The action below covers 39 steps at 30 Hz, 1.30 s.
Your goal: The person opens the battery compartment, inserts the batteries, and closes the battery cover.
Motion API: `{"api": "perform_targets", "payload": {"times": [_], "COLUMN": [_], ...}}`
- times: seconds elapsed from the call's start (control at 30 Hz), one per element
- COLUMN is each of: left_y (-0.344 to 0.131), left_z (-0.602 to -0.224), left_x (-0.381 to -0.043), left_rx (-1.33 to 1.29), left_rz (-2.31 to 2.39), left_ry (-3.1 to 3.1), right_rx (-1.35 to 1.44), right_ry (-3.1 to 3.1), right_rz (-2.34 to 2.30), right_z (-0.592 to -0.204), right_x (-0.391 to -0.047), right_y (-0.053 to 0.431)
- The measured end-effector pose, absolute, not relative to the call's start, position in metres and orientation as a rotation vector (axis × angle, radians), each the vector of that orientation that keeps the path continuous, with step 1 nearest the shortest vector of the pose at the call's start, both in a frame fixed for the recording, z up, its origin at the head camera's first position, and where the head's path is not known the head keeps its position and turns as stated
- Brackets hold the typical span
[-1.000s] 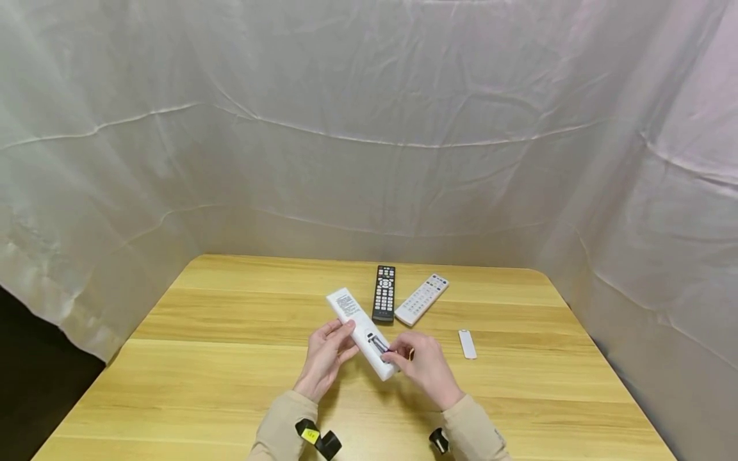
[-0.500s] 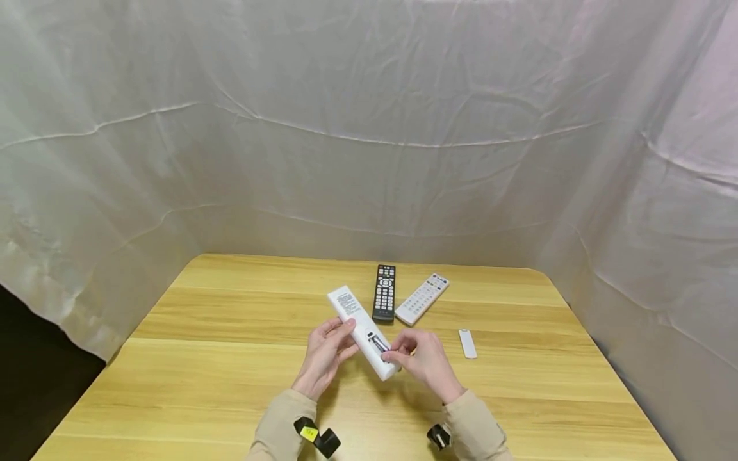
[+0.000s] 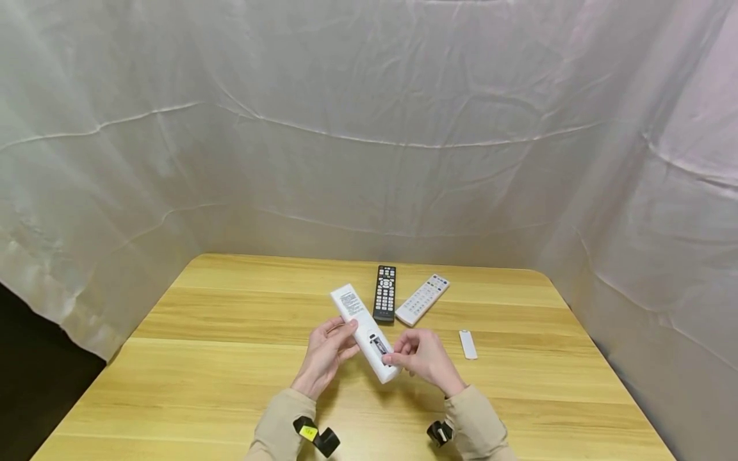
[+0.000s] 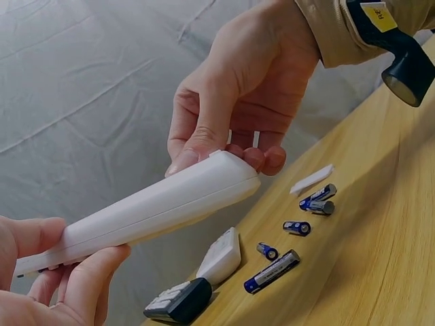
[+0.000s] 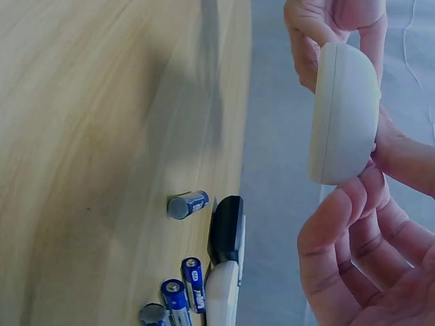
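My left hand (image 3: 323, 355) holds a white remote control (image 3: 366, 328) above the table, back side up and slanted, thumb on the back and fingers underneath. Its battery compartment (image 3: 379, 344) is uncovered and holds battery. At the remote's near end, my right hand (image 3: 425, 358) has its thumb on the compartment's lower part, hiding that part. In the right wrist view its curled fingertips (image 5: 353, 193) touch the remote's edge. Several blue batteries (image 4: 272, 272) lie on the table, seen in both wrist views. The head view hides them behind my right hand.
A black remote (image 3: 384, 293) and a second white remote (image 3: 423, 299) lie buttons up farther back on the wooden table (image 3: 230, 358). To the right lies a small white battery cover (image 3: 467, 344). Grey-white cloth (image 3: 369, 179) hangs around the table.
The right thumb has slid slightly down the compartment, and more of the battery inside shows. The remote has turned a little steeper in the left hand's hold. The other things have not moved.
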<state>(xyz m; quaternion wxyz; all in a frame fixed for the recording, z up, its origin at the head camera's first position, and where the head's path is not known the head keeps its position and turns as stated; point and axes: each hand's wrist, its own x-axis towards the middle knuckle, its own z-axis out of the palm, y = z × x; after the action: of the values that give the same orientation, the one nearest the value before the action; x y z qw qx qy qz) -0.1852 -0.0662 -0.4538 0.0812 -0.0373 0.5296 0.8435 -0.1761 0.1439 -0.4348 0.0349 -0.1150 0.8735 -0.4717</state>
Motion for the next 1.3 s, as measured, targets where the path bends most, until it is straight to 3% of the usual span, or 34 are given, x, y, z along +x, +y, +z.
{"api": "perform_targets", "payload": {"times": [0.7,0.93,1.3], "left_y": [-0.072,-0.073,-0.076], "left_z": [-0.455,-0.455,-0.456], "left_x": [-0.188,-0.187,-0.188], "left_rx": [-0.059,-0.066,-0.090], "left_rz": [2.490,2.480,2.489], "left_ry": [1.576,1.600,1.626], "right_rx": [-0.311,-0.418,-0.403], "right_ry": [2.567,2.603,2.741], "right_rz": [-1.475,-1.473,-1.435], "right_z": [-0.435,-0.440,-0.443], "right_x": [-0.176,-0.176,-0.184], "right_y": [0.143,0.143,0.173]}}
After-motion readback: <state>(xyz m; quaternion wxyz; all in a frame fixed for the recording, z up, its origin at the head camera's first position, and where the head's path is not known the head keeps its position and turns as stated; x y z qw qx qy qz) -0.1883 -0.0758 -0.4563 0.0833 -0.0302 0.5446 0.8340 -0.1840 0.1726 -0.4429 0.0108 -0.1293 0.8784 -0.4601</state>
